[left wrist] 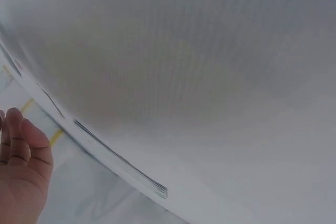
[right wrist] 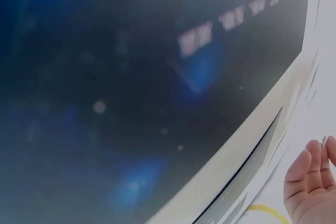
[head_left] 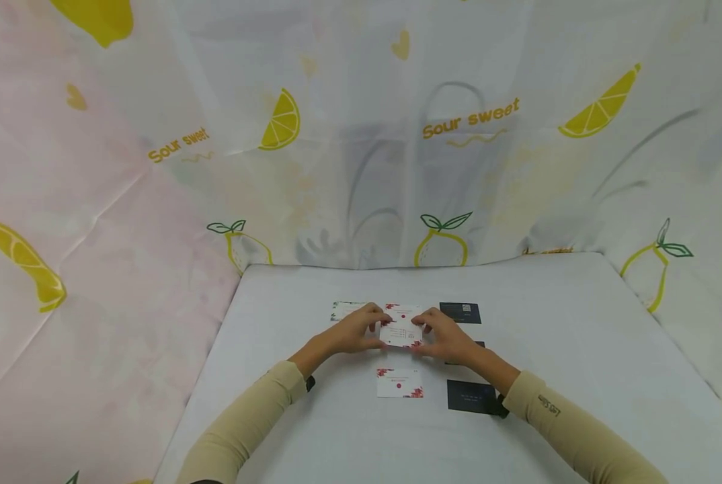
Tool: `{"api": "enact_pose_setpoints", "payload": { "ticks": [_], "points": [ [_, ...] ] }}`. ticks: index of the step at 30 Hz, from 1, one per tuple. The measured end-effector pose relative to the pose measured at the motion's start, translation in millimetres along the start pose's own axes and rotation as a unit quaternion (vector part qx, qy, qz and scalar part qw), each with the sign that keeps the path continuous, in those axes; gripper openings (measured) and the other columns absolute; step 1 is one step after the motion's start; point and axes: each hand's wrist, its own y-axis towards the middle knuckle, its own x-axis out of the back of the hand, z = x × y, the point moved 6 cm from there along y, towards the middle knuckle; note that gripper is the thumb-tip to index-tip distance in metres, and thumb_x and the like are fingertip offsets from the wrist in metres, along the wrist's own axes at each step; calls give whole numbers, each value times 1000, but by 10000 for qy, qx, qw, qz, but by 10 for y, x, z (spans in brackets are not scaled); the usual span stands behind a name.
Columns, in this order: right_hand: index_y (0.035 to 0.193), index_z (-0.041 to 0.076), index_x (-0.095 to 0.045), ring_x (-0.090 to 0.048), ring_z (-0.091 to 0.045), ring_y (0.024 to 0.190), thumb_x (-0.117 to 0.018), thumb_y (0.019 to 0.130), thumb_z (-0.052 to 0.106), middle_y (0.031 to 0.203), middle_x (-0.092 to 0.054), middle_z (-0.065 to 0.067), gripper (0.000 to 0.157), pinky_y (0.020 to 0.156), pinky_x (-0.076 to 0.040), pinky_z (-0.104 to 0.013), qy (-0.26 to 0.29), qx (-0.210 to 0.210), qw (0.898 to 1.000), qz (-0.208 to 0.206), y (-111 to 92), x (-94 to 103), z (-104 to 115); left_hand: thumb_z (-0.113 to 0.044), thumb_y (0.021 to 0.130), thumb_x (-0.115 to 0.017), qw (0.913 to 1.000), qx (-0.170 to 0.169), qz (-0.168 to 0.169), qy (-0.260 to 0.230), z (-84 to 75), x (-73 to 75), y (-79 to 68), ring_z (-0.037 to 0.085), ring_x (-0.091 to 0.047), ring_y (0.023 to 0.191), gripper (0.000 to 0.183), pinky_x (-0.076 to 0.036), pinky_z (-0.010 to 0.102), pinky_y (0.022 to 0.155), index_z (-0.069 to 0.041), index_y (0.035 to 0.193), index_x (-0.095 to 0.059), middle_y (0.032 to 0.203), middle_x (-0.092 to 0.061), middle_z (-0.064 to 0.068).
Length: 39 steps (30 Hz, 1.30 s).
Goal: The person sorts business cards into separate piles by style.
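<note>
Both hands meet at a white business card (head_left: 400, 334) with red floral corners and small print. My left hand (head_left: 359, 331) pinches its left edge between thumb and fingers; my right hand (head_left: 448, 337) does the same at the right edge. Just behind it lies another red-cornered white card (head_left: 402, 310), partly overlapped in the head view. The left wrist view shows the curled fingers of the left hand (left wrist: 23, 177) at the far left. At the right edge of the right wrist view, the right hand (right wrist: 315, 187) has a thin edge showing at its fingertips.
Nearer on the white table (head_left: 312, 430) lies a red-cornered card (head_left: 400, 383). A green-patterned white card (head_left: 344, 310) is beyond the left hand. Dark cards lie on the right: one at the back (head_left: 460, 312), one partly under the right hand, one in front (head_left: 472, 396). Lemon-print cloth (head_left: 361, 168) hangs behind.
</note>
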Motion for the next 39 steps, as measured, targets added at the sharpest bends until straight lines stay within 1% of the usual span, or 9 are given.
{"api": "enact_pose_setpoints", "payload": {
  "ticks": [4,7,12,15,22,29,33,35,39],
  "points": [
    [122,6,-65,-58,-18,95,-86,76,26,112,-59,-6,54,79,-50,-31,27,-29,10000,20,1,10,-6,-32,87,-77,9999,91,88,9,13,-28,11,10,-52,92,52,-46,23,79,-16,134,-60,119,-55,0],
    [121,7,-66,-58,-18,95,-86,76,26,111,-59,-6,53,79,-49,-30,37,-101,9999,35,11,9,-31,-32,86,-77,9999,82,113,-30,14,-33,23,11,-53,92,53,-46,22,79,-15,134,-60,119,-55,0],
    [120,9,-67,-59,-17,94,-87,75,26,110,-61,-5,53,78,-49,-30,58,-113,9999,-33,37,22,-81,-29,86,-77,9999,-45,-1,-150,12,-10,46,16,-56,93,51,-47,24,80,-13,132,-61,119,-56,2],
    [119,8,-68,-60,-18,93,-87,75,26,109,-61,-5,51,78,-49,-30,52,-80,9999,-76,55,35,-101,-29,87,-77,9998,-89,-35,-165,25,-7,66,17,-57,94,50,-47,24,80,-13,131,-60,120,-56,3],
    [120,9,-67,-59,-18,95,-85,77,26,112,-61,-6,50,79,-48,-31,15,-193,9998,-37,126,32,-160,-30,87,-77,9999,84,24,-84,90,-5,141,14,-56,96,53,-48,25,83,-11,133,-60,123,-56,4],
    [122,6,-66,-60,-19,95,-85,78,27,113,-60,-9,52,80,-48,-35,-49,-122,9999,-47,244,40,-213,-29,87,-77,9995,269,188,43,140,38,244,17,-56,98,56,-48,29,83,-9,136,-58,124,-55,8],
    [123,6,-65,-60,-19,97,-84,79,26,115,-60,-9,52,82,-50,-36,-101,-265,9996,-26,335,59,-267,-26,87,-77,9995,260,176,30,165,100,322,20,-57,100,52,-48,31,86,-9,133,-60,122,-55,9],
    [125,7,-64,-60,-20,99,-83,80,26,117,-59,-9,52,83,-50,-37,-83,-408,9991,11,373,72,-288,-24,87,-77,9996,237,147,-19,173,133,360,21,-56,101,50,-49,33,88,-9,131,-60,123,-55,9],
    [127,8,-63,-60,-22,103,-82,81,27,120,-58,-10,53,85,-50,-39,-55,-629,9979,121,424,94,-323,-24,87,-77,9995,258,168,-47,210,143,421,20,-55,102,49,-48,34,91,-9,130,-60,125,-54,9]
  ]
}}
